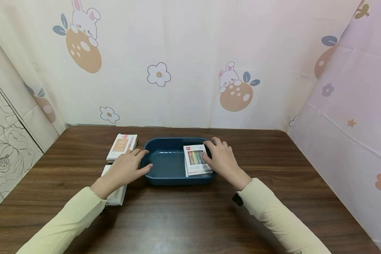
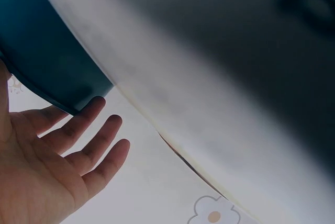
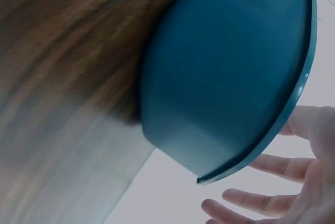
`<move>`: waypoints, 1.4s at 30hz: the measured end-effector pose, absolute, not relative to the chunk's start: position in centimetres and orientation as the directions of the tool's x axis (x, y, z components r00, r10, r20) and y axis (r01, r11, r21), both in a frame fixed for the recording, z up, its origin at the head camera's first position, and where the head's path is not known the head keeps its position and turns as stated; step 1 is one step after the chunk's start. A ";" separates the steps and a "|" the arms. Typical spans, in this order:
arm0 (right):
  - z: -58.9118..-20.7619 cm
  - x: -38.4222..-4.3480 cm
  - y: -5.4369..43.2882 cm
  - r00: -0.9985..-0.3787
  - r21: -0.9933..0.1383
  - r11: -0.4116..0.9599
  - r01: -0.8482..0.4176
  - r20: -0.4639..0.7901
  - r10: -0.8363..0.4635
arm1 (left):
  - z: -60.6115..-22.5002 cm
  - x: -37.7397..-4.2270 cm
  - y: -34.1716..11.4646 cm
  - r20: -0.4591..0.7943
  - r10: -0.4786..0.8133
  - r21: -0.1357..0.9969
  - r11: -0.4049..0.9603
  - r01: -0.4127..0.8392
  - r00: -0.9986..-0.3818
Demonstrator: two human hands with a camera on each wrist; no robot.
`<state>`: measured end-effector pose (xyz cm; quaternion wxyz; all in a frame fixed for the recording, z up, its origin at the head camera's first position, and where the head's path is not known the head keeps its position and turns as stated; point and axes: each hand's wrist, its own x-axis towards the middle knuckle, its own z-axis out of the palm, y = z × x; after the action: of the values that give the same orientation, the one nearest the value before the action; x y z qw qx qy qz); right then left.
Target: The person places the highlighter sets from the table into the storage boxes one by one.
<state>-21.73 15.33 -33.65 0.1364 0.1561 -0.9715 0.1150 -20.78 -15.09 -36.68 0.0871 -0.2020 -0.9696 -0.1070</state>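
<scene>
A blue rectangular plastic bin (image 1: 177,181) stands on the table between both hands. Inside its right end lies a white box (image 1: 199,170) with a window showing coloured pens or crayons; another white edge shows beneath it. My left hand (image 1: 126,168) is at the bin's left rim, thumb and fingers spread and loosely bent. In the left wrist view its fingers (image 2: 107,135) hold nothing. My right hand (image 1: 223,158) is at the right rim, thumb over the box's edge and fingers spread. Whether that thumb touches the box, I cannot tell.
Left of the bin lies a white box (image 1: 121,144) with an orange-brown panel. Nearer, another white box (image 1: 116,197) is partly under my left forearm. A dark object (image 1: 237,199) shows by my right wrist. A patterned curtain (image 1: 190,70) hangs behind the wooden table (image 1: 177,225).
</scene>
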 end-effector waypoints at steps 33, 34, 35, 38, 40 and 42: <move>-36.0 -22.5 18.8 -0.925 -0.295 0.881 -0.370 0.208 -0.319 | -36.6 -20.7 -15.3 0.240 0.389 0.130 0.895 0.426 -0.890; -36.0 -22.5 18.9 -0.922 -0.291 0.880 -0.376 0.208 -0.326 | -36.6 -20.7 -15.3 0.243 0.390 0.126 0.895 0.428 -0.888; -36.1 -22.5 19.0 -0.920 -0.289 0.878 -0.381 0.206 -0.332 | -36.6 -20.6 -15.3 0.245 0.392 0.121 0.895 0.429 -0.887; -36.2 -22.7 19.2 -0.916 -0.291 0.873 -0.393 0.203 -0.345 | -36.5 -20.6 -15.3 0.245 0.390 0.112 0.898 0.425 -0.888; -36.3 -22.8 19.3 -0.914 -0.295 0.868 -0.400 0.204 -0.352 | -36.4 -20.5 -15.3 0.246 0.389 0.108 0.899 0.424 -0.888; -36.4 -22.8 19.4 -0.910 -0.302 0.862 -0.408 0.207 -0.359 | -36.3 -20.4 -15.4 0.251 0.388 0.107 0.899 0.424 -0.887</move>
<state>-22.85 19.37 -36.44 0.0718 0.1993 -0.9621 0.1716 -20.37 -15.37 -36.30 0.1125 -0.2098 -0.9680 -0.0796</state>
